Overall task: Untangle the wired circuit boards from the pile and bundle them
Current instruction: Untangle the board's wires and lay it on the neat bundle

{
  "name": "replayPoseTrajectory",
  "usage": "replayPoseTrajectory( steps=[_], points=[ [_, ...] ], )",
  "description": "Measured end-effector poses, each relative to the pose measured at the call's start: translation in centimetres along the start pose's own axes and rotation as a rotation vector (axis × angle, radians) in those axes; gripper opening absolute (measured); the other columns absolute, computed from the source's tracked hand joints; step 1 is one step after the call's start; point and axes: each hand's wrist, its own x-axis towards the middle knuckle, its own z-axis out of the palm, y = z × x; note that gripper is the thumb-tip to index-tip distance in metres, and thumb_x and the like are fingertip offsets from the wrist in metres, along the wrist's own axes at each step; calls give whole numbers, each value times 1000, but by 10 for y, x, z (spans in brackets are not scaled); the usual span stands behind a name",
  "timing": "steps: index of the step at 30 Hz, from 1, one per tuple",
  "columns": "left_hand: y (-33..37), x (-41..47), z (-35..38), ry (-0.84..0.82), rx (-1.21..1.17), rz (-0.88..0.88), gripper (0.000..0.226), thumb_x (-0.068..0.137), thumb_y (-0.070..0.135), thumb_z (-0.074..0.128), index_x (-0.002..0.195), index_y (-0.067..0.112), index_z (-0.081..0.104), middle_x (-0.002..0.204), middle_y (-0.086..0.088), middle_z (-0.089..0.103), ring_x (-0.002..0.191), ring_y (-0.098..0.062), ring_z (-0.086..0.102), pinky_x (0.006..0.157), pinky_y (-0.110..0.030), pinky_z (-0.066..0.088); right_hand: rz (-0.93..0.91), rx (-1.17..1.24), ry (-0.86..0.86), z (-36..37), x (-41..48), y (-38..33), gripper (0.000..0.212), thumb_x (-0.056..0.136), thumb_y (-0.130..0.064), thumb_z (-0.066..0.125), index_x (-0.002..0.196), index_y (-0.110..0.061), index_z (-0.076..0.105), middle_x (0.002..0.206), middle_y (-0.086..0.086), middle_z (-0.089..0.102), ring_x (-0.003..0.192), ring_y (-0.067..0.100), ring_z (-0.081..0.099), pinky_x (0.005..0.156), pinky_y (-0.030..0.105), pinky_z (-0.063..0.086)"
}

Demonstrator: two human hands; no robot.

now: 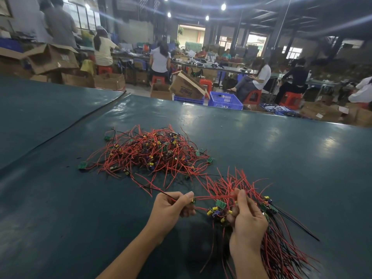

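Note:
A tangled pile (149, 152) of small green circuit boards with red and black wires lies in the middle of the dark green table (281, 158). My left hand (171, 208) pinches one small board (193, 200) with its wires, just left of the bundle. My right hand (247, 218) grips a bundle (267, 228) of gathered boards, whose red and black wires fan out above and trail down to the lower right. A red wire stretches between my two hands.
A black cable (80, 119) runs across the table's left part. Beyond the far edge stand blue crates (224, 100), cardboard boxes (187, 85) and several seated people at benches.

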Motion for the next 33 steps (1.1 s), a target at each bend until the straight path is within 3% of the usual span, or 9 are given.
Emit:
replayPoseTrajectory(
  steps=[4,8,14,20,25,28,31,33],
  points=[
    [-1,3,-5,103,-34,-13,35,73,41,65,53,12,67,59,-12,68,49,-11,56,52,-18,46,-66,-33,-42,3,-6,4,11,94,-11,63,90,-12,74,70,-3,72,41,2,41,36,18,35],
    [-4,6,-11,189,-81,-81,35,73,47,64,63,14,73,75,-11,74,52,-9,56,51,-17,47,-80,-31,-72,5,-9,8,10,91,-6,65,93,-11,74,74,4,74,40,5,43,37,17,37],
    [-3,5,-12,139,-122,-117,36,66,45,71,77,11,76,69,-7,69,53,-9,56,52,-19,47,-88,-18,-77,3,-9,6,10,90,-3,66,87,-12,69,81,10,75,40,8,45,36,18,38],
    [-7,7,-10,128,-216,-150,37,72,33,70,89,1,71,76,-5,72,54,-9,58,52,-18,48,-68,-18,-50,2,-8,5,10,89,-4,67,86,-12,69,79,9,75,39,7,44,36,19,38],
    [-9,9,-15,12,-311,-156,25,66,17,76,90,7,76,90,-14,74,68,-15,67,60,-20,54,-48,-17,2,1,-5,5,10,90,-2,66,87,-12,67,73,3,75,35,6,42,34,18,37],
    [-10,10,-17,-2,-292,-139,26,64,23,79,86,9,77,89,-15,74,68,-14,67,61,-20,54,-30,-14,7,0,-5,4,11,90,-2,65,86,-11,67,72,4,74,35,7,42,34,18,37],
    [-10,13,-17,96,-340,-175,31,67,31,76,85,7,71,84,-14,73,62,-13,65,57,-21,55,-19,1,-48,2,-8,4,10,89,-3,66,84,-11,68,73,11,73,36,9,44,35,20,39],
    [-9,15,-18,125,-413,-217,32,76,35,67,88,6,66,82,-12,72,60,-14,66,54,-22,55,-8,48,-123,3,-12,2,8,90,-16,65,87,-8,67,72,15,72,38,11,47,36,21,40]
  ],
)
